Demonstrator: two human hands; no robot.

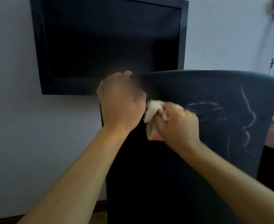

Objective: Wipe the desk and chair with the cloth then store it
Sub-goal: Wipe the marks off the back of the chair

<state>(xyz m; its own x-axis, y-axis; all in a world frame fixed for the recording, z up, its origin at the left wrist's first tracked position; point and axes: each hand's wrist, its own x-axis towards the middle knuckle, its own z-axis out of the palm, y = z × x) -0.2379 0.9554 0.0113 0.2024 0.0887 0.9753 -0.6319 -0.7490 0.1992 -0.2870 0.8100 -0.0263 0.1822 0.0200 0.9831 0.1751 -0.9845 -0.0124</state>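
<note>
The left hand (121,101) grips the top corner of the chair backrest (213,97), probably to steady it, while the right hand (178,125) presses the bunched cloth (152,113) against the marked fabric.

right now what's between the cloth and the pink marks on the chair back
In the head view, the right hand gripping the cloth sits between it and the pink marks; past the knuckles only bare dark chair back shows.
</note>
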